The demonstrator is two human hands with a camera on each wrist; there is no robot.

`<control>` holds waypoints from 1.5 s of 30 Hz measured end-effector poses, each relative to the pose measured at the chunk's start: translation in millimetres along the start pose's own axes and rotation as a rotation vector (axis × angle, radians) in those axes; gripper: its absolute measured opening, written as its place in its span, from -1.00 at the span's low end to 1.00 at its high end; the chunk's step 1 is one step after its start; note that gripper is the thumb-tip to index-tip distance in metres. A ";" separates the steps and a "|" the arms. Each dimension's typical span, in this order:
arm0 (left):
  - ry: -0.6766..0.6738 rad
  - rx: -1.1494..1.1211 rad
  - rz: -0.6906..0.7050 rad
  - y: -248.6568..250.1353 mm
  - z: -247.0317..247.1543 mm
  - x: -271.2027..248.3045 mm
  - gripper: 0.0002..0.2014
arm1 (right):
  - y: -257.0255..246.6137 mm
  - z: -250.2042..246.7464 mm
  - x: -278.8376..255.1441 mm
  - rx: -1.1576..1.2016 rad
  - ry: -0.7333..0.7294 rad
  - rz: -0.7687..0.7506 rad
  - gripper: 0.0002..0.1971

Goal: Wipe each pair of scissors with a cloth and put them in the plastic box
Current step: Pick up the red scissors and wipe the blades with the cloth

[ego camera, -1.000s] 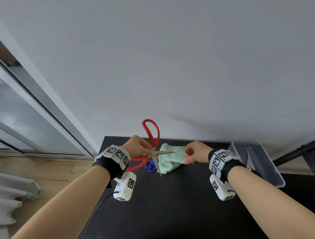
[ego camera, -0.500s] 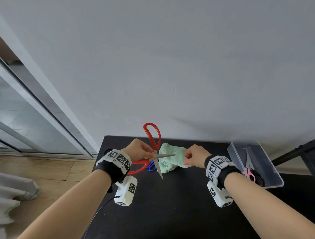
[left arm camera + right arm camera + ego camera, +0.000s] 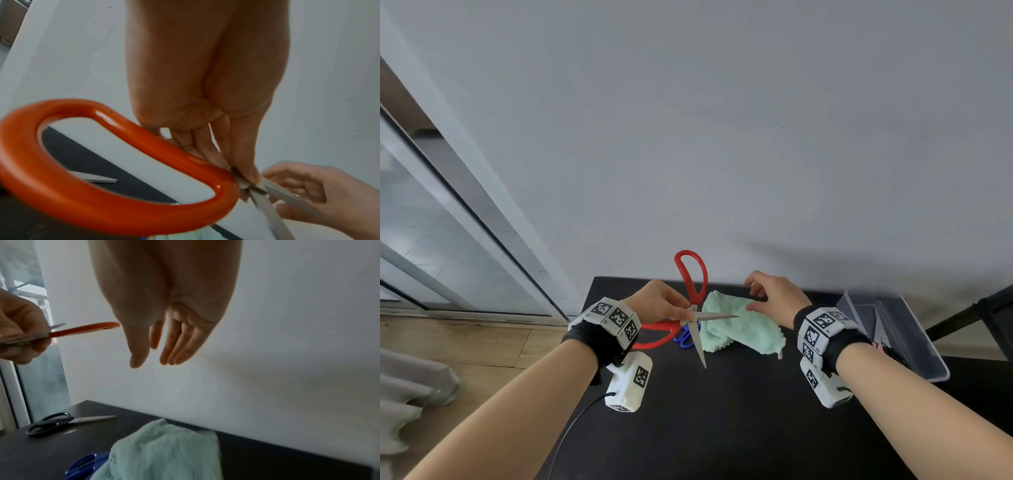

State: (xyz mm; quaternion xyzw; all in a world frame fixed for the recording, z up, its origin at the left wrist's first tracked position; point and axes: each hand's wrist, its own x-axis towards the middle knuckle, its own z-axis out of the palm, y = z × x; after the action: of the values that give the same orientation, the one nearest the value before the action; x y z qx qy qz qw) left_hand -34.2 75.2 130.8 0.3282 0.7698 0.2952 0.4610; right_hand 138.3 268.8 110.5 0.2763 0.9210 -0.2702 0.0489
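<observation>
A: Head view: left hand (image 3: pixel 661 303) pinching red scissors (image 3: pixel 690 308), blades apart; right hand (image 3: pixel 774 298) hovering over cloth (image 3: pixel 743 329), fingers spread, holding nothing. Plastic box (image 3: pixel 914 342) already holding scissors.

B: Left wrist: fingers (image 3: pixel 244 164) squeezing the pivot. Right wrist: black scissors (image 3: pixel 68 422) and blue scissors (image 3: pixel 82 465) lying on worktop (image 3: pixel 267 459), probably unwiped.

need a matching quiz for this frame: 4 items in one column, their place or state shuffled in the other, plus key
Items:
1. red scissors
2. green cloth
3. black scissors
4. pink scissors

Place or state:
A. lying on the black table, under the right hand
B. in the plastic box
C. blades open, pinched by the left hand
D. lying on the table's left end

Pairs: 1-C, 2-A, 3-D, 4-B
</observation>
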 end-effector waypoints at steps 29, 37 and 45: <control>-0.226 -0.025 0.094 16.6 4.3 -6.6 -0.81 | -10.7 -0.9 -0.2 -0.398 0.387 -0.743 -0.48; -0.203 -0.228 0.107 13.0 -1.3 -3.5 -0.73 | -5.3 -3.9 1.9 -0.301 0.329 -0.577 -0.61; -0.067 -0.440 0.026 12.0 -8.2 -1.2 -0.53 | -8.0 -8.6 -1.3 -0.117 0.206 -0.309 -0.83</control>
State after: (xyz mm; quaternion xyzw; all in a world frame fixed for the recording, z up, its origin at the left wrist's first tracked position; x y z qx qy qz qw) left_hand -38.4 80.3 143.7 0.2392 0.6670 0.4507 0.5430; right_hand 135.6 267.1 121.9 0.1546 0.9667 -0.1907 -0.0718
